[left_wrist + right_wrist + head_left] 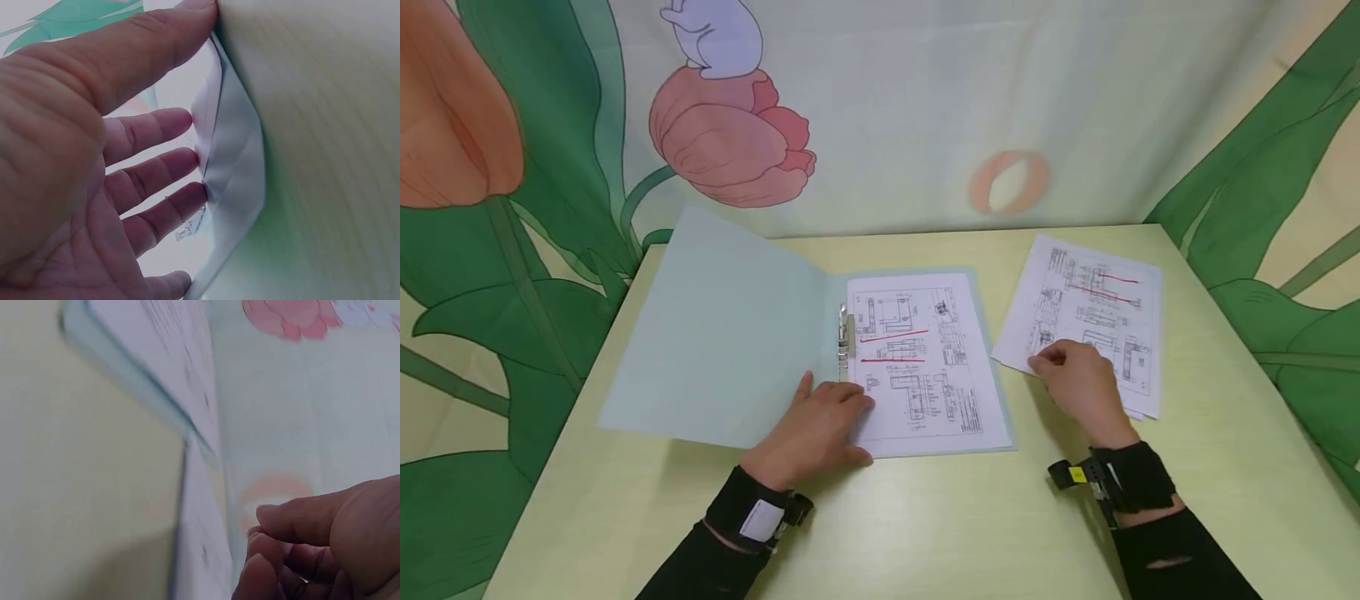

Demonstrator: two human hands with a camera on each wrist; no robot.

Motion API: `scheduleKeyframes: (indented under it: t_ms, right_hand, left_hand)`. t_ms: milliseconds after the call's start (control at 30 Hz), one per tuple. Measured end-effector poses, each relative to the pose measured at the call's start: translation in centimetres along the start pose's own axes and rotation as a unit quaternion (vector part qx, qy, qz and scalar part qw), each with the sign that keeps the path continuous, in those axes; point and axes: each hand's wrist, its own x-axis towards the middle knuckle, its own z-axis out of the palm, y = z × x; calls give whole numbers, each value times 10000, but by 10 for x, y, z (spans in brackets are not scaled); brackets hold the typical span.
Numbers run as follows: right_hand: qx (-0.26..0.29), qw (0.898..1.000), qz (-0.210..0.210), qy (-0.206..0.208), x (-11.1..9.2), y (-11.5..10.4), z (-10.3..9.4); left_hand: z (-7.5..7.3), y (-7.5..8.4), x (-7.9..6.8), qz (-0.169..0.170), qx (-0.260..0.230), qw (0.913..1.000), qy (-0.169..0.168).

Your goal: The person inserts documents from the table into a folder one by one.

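Observation:
A pale blue folder [722,342] lies with its cover swung out to the left. Inside it are printed technical drawings [895,443] with two red lines across the top sheet, beside a metal clip [843,346] at the spine. My left hand [812,429] rests at the lower end of the spine, its fingertips on the drawings' left edge and its thumb near the folder's bottom edge. Over the lower left of a stack of loose drawings [1105,292], my right hand [1078,387] has thumb and forefinger together. In the right wrist view, no sheet shows between those fingertips.
Both sets of papers lie on a light wooden table [940,525]. Behind its far edge hangs a curtain [895,125] printed with flowers and a rabbit. The folder's cover stands partly raised off the tabletop on the left.

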Motion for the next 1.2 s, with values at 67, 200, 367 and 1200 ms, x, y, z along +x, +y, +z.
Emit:
scheduleKeyframes:
  t_ms: [67, 200, 367, 1200]
  right_hand:
    - [-87, 9997, 93, 222, 4, 12, -17]
    - [-515, 9964, 458, 503, 10, 36, -44]
    - [-1241, 9856, 1142, -78, 7, 65, -57]
    - [-1039, 9691, 2234, 119, 1, 101, -93]
  left_hand:
    - [-1, -2, -2, -126, 82, 9999, -21]
    - [-3, -10, -9, -349, 140, 9992, -100]
    - [-3, -14, -12, -383, 14, 9992, -115]
    - [8, -7, 0, -23, -553, 9984, -65]
